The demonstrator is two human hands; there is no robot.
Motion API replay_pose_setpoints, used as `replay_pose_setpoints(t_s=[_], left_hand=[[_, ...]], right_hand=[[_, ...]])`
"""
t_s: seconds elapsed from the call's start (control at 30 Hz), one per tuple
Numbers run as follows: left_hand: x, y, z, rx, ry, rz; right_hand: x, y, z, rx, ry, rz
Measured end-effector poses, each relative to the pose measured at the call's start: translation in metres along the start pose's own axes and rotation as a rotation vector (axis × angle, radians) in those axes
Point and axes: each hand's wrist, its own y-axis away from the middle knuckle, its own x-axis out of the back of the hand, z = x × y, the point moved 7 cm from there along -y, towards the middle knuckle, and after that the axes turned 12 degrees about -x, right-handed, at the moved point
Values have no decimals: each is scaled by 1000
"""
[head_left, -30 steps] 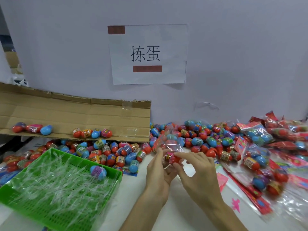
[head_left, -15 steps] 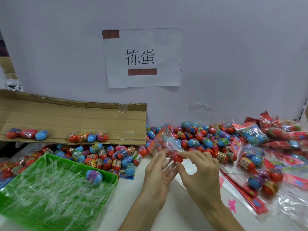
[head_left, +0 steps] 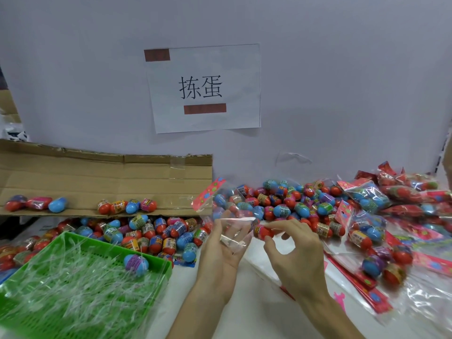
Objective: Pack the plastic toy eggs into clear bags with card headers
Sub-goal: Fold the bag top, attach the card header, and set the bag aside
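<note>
Green basket (head_left: 156,272): it is sitting at the near left, holding shredded clear film and one blue-and-purple egg (head_left: 136,264) lying by its far right corner.
Cardboard flap (head_left: 97,182): it is leaning against the wall at the far left, with two short rows of eggs (head_left: 127,206) resting along its lower edge.
Loose eggs (head_left: 159,236): they are lying in a heap between the flap and the basket.
Paper sign (head_left: 203,89): it is hanging on the wall above your hands.
Your left hand (head_left: 220,260): you are holding the clear bag (head_left: 230,231) by its mouth, fingers pointing up behind the film.
Card header (head_left: 208,193): it is standing tilted at the bag's far end.
Red egg (head_left: 263,232): it is sitting right at the bag's mouth, just right of your left fingers.
Your right hand (head_left: 300,260): you are pinching the red egg between thumb and fingertips.
Far pile (head_left: 288,204): more eggs are lying beyond your hands, against the wall.
Packed bags (head_left: 367,199): they are lying stacked at the right, with more red headers spreading towards the near right.
</note>
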Motion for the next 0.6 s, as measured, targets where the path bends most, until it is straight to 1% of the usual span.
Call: replay_pose_setpoints(t_s=[0.27,0.4,0.53,0.6], left_hand=[[-2,2,-9,49,-7,-52],[-7,5,-11,80,32,-89],[-9,10,-19,106,2,-114],[-9,11,-24,132,-16,-114]], right_hand=[[1,0,-5,8,-42,5],[0,3,-8,21,-58,-13],[-2,6,-8,29,-74,4],[-2,7,-11,67,-62,17]])
